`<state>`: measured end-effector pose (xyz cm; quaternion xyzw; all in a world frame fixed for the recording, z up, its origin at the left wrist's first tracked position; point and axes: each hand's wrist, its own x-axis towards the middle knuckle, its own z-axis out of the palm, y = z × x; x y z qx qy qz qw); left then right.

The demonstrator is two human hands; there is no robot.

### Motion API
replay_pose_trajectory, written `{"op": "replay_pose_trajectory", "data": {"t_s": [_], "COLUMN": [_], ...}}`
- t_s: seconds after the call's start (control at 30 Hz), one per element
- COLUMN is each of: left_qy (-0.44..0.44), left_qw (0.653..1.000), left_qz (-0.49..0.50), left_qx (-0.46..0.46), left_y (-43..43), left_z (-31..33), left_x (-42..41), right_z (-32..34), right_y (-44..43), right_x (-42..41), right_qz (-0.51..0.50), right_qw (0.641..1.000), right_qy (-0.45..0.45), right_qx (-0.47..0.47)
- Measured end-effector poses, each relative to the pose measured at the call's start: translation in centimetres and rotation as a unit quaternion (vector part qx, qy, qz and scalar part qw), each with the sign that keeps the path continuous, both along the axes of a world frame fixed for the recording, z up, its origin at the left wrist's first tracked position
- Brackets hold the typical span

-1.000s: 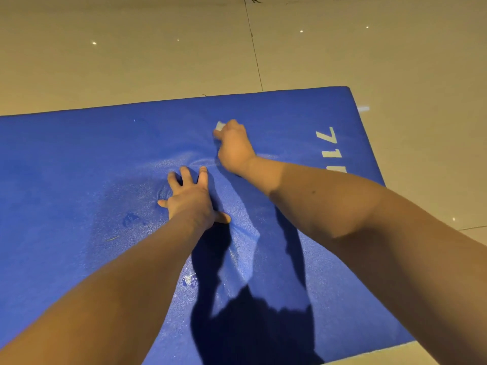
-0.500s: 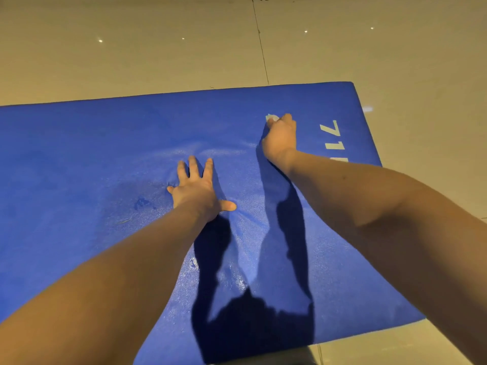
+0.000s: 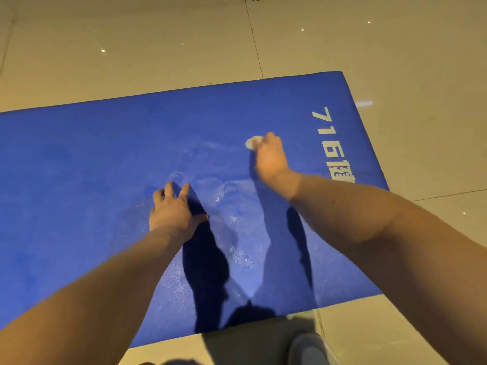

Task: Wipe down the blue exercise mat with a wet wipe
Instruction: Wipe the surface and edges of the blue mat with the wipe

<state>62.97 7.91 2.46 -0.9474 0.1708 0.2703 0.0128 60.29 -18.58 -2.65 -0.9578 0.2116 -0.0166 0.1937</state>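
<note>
The blue exercise mat (image 3: 79, 159) lies flat on the floor, with white print near its right end. My right hand (image 3: 270, 158) grips a small crumpled white wet wipe (image 3: 252, 142) and presses it on the mat just left of the print; only the wipe's tip shows past my fingers. My left hand (image 3: 172, 210) rests on the mat's middle with fingers spread. Wet, shiny streaks cover the mat between and below my hands.
Beige floor tiles (image 3: 158, 48) with dark grout lines surround the mat. A grey shoe (image 3: 308, 349) shows at the bottom edge, just off the mat's near side. Arm shadows fall across the mat's near half.
My right hand has slid the wipe rightward across the mat toward the white print. My left hand stays pressed at the mat's middle. More of the near floor has come into view.
</note>
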Motion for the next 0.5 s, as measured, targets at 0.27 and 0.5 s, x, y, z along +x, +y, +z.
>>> {"op": "replay_pose_trajectory", "data": {"t_s": [0.27,0.5], "left_qy": [0.048,0.033], "left_qw": [0.998,0.998], "left_qz": [-0.024,-0.019], "left_qx": [0.043,0.050], "left_y": [1.4,1.2], "left_z": [-0.2,-0.2], "left_x": [-1.5,-1.6], "right_z": [1.2,0.6], "right_y": [1.0,12.5], "right_x": [-1.2,-3.8], "right_qz": [-0.147,0.078], "right_qw": [0.985,0.991], "right_qy": [0.054,0.048], "right_qx": [0.069,0.103]}}
